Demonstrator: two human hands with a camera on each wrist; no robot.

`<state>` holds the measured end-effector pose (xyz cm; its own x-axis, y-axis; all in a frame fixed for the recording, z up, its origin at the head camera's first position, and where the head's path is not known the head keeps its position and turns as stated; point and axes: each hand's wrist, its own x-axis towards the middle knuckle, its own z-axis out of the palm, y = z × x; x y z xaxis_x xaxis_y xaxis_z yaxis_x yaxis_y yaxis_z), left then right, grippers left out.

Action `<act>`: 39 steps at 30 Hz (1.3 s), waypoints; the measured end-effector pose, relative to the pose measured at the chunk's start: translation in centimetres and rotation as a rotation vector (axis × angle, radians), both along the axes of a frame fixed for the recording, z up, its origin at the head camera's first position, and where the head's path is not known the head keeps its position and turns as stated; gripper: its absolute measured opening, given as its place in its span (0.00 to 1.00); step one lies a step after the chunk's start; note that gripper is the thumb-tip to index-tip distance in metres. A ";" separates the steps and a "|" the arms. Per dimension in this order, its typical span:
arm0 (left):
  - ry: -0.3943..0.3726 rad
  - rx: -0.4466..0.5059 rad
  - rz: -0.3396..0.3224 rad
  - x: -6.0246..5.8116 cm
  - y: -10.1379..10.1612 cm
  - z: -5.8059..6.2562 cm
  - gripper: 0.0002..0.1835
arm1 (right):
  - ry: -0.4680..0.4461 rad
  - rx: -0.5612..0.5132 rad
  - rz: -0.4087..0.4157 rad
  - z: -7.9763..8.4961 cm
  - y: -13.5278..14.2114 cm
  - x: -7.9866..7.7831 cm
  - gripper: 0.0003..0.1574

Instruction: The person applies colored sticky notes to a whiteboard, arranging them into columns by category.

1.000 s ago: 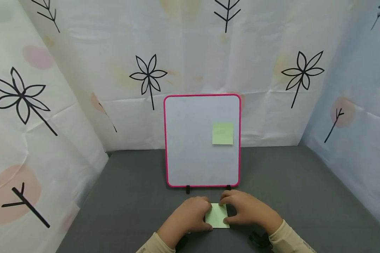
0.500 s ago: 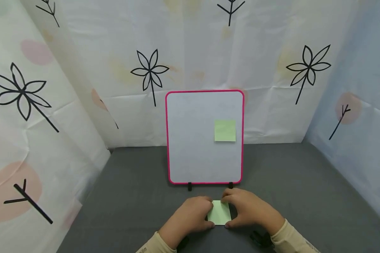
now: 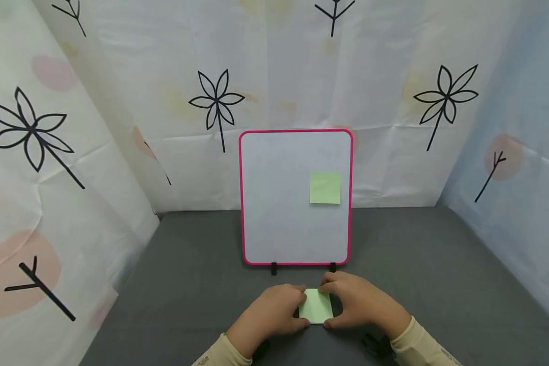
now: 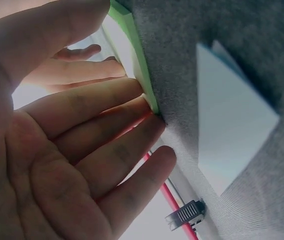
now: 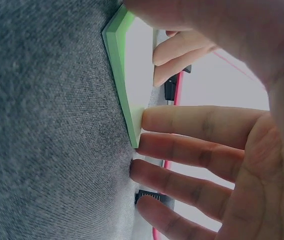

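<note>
A light green sticky note pad lies on the grey table between both hands. My left hand holds its left side, thumb at the near corner and forefinger at the far one. On the opposite side, my right hand holds the pad the same way. In the right wrist view, the thick green edge of the pad rests on the cloth, with the lower fingers spread beyond it. A folded pale paper stands on the cloth near the left hand; the head view hides it.
Behind the hands stands a whiteboard with a pink frame, on black feet. One green sticky note is stuck on its right half. A dark object shows under the right wrist. Patterned cloth walls enclose the table.
The head view has tilted slightly, so the board sits a little higher and further right. My right thumb has shifted from the pad's right side to its near corner. Both hands stay at the pad.
</note>
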<state>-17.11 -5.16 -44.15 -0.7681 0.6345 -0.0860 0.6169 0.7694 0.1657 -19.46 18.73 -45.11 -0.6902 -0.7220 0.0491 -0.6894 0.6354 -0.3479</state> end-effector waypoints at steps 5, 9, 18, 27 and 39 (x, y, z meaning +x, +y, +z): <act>-0.033 0.014 0.002 -0.2 -0.1 -0.1 0.13 | 0.006 -0.012 0.014 0.0 -0.1 0.0 0.31; -0.022 0.019 -0.002 -0.1 -0.1 -0.2 0.13 | 0.018 -0.020 0.017 0.1 -0.1 0.0 0.29; 0.053 0.048 -0.008 0.1 -0.1 0.1 0.18 | 0.074 -0.020 0.008 0.1 -0.5 0.0 0.21; 0.095 0.024 -0.012 -0.2 -0.2 0.0 0.18 | 0.088 0.014 0.010 0.4 -0.8 -0.4 0.18; 0.118 0.029 -0.033 0.1 -0.2 -0.6 0.15 | 0.088 0.002 -0.001 0.1 -0.7 -0.2 0.13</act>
